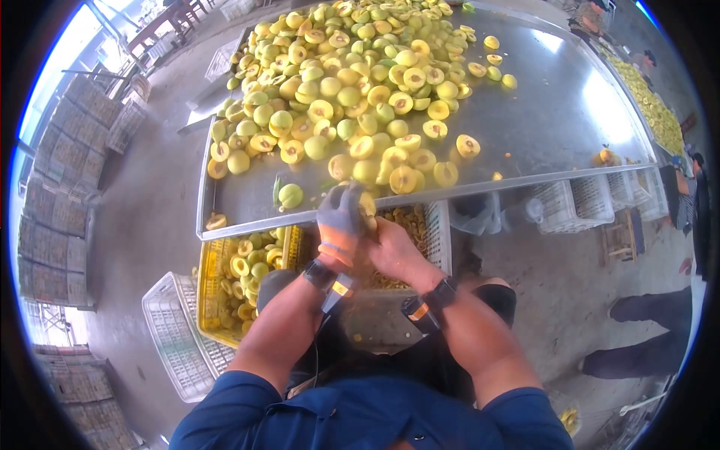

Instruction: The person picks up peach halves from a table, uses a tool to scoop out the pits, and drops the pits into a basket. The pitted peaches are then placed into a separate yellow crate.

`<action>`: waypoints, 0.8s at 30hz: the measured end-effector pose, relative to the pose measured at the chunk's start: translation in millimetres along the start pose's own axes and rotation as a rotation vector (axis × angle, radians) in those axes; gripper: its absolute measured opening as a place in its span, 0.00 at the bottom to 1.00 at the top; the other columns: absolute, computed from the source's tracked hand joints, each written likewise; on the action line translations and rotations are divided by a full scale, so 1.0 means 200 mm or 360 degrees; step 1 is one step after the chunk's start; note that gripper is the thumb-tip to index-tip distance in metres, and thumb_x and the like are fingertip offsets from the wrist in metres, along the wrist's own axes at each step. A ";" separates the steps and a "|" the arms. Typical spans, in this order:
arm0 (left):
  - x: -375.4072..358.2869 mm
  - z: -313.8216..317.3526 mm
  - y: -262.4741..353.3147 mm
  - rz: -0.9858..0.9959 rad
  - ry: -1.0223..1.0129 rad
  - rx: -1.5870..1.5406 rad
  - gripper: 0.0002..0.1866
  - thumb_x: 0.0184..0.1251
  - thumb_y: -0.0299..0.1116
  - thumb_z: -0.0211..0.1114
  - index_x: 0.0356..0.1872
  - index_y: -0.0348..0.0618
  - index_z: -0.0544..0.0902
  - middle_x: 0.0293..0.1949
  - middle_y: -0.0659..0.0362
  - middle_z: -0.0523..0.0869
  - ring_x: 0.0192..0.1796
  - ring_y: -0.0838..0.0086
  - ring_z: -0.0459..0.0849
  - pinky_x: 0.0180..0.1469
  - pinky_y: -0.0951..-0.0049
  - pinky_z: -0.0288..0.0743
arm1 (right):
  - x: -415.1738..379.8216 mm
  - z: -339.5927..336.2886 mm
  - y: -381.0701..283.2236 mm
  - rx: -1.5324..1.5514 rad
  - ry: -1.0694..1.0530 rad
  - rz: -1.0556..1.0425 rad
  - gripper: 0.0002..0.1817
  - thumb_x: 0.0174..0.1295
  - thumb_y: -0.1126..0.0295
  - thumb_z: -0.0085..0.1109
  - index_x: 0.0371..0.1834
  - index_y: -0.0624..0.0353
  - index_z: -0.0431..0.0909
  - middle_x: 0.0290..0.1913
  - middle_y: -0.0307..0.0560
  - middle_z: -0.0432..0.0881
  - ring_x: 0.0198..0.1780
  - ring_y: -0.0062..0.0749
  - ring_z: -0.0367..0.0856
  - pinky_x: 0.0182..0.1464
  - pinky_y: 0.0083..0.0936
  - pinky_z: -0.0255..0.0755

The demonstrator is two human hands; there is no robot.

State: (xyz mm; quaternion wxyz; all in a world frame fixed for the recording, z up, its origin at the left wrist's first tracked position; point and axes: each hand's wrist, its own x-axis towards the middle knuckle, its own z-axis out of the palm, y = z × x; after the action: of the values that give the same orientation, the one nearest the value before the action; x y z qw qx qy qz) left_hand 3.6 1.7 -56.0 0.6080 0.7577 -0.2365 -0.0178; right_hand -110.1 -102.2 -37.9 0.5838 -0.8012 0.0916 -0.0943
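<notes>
My left hand (340,223), in a grey and orange glove, is closed round a halved yellow peach (367,204) at the table's front edge. My bare right hand (399,253) is against it, fingers curled; whatever they grip is hidden. Ahead of both hands a heap of yellow-green peach halves (349,96), many with the brown stone or hollow showing, covers much of the metal table (525,127). One whole-looking green peach (290,196) lies left of my gloved hand.
Below the table's left corner, a yellow crate (211,289) holds peach halves. A white crate (439,232) under my hands contains brown bits. Empty-looking white crates (176,330) stand at left, others (574,204) at right. Another person's legs (645,330) show at right.
</notes>
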 end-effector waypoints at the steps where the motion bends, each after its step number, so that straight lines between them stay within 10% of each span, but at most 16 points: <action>1: -0.01 0.02 -0.03 0.0013 0.0042 0.0005 0.10 0.75 0.28 0.67 0.54 0.42 0.87 0.49 0.54 0.87 0.46 0.65 0.86 0.49 0.66 0.81 | 0.00 0.00 0.01 -0.0001 -0.0037 0.0061 0.14 0.69 0.66 0.61 0.47 0.69 0.82 0.44 0.70 0.88 0.52 0.72 0.84 0.54 0.51 0.79; 9: -0.01 0.02 0.13 -0.0054 -0.0058 -0.0097 0.09 0.79 0.33 0.65 0.47 0.38 0.87 0.37 0.54 0.85 0.39 0.67 0.83 0.44 0.67 0.77 | -0.02 -0.13 -0.10 0.0677 -0.0574 0.0782 0.13 0.72 0.66 0.60 0.40 0.67 0.81 0.34 0.50 0.86 0.33 0.34 0.85 0.35 0.34 0.77; 12: -0.04 0.04 0.13 0.0187 -0.0024 0.0132 0.09 0.78 0.30 0.63 0.47 0.36 0.88 0.38 0.50 0.87 0.40 0.60 0.85 0.46 0.64 0.79 | -0.05 0.04 0.06 -0.0182 0.0108 -0.0327 0.10 0.72 0.68 0.59 0.41 0.65 0.82 0.33 0.44 0.84 0.24 0.27 0.79 0.26 0.29 0.70; 15: -0.02 0.02 0.18 0.0438 -0.0054 0.0414 0.10 0.73 0.26 0.62 0.46 0.36 0.89 0.41 0.47 0.91 0.44 0.53 0.89 0.48 0.58 0.82 | -0.07 -0.04 0.00 0.0458 -0.0216 0.0078 0.09 0.72 0.67 0.60 0.38 0.62 0.78 0.28 0.47 0.82 0.24 0.34 0.81 0.29 0.34 0.74; 18: 0.03 -0.02 0.18 0.0953 -0.0231 0.0481 0.11 0.68 0.27 0.64 0.48 0.37 0.87 0.43 0.47 0.90 0.47 0.51 0.89 0.49 0.57 0.82 | -0.09 -0.16 -0.15 0.1201 -0.0689 0.0899 0.10 0.76 0.66 0.59 0.35 0.54 0.74 0.25 0.34 0.72 0.19 0.21 0.71 0.21 0.26 0.63; 24: 0.01 -0.06 0.02 0.0558 -0.0695 0.0161 0.27 0.60 0.27 0.68 0.65 0.41 0.80 0.59 0.43 0.87 0.64 0.44 0.83 0.66 0.50 0.78 | -0.13 -0.19 -0.18 0.1392 -0.0802 0.0986 0.12 0.79 0.64 0.55 0.34 0.51 0.75 0.23 0.30 0.68 0.19 0.18 0.67 0.20 0.24 0.59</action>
State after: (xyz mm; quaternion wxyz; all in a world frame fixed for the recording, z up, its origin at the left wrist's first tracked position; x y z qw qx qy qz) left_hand 8.3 11.4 -47.8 0.4979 0.7128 -0.4899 -0.0634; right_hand -143.3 -119.0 6.0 0.8639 -0.4198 0.1325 0.2448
